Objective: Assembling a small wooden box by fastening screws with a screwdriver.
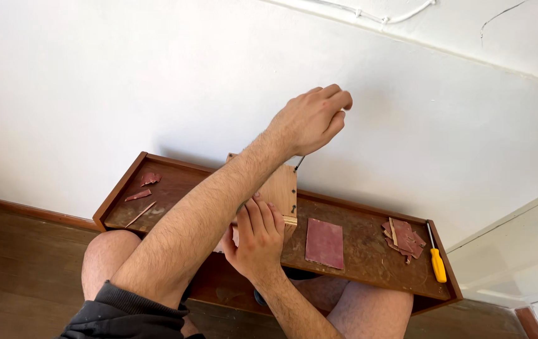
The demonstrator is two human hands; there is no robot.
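At the near edge of the wooden shelf board (369,263), which lies across the person's bare knees, the right hand (257,238) presses against an upright light wooden block (281,188) near the board's middle. Its fingers are curled loosely around the block's near side, steadying it; the thumb side is hidden. The left arm crosses over from the lower left, and the left hand (311,118) is raised above the block, closed into a fist around the top of a thin dark metal tool (298,164) whose shaft runs down to the block's upper corner. What kind of tool it is cannot be told, since the hand hides its handle.

Just right of the block, a flat rectangular sheet of reddish sandpaper (324,243) lies on the board. Further right sits a small heap of torn reddish sandpaper scraps (403,238), and beside the board's right end lies a screwdriver with a yellow handle (437,261). Near the left end, well apart from the hands, lie a few smaller reddish scraps (146,186) and a thin wooden sliver (141,214).

Beyond the far raised edge of the board rises a white wall (124,75).
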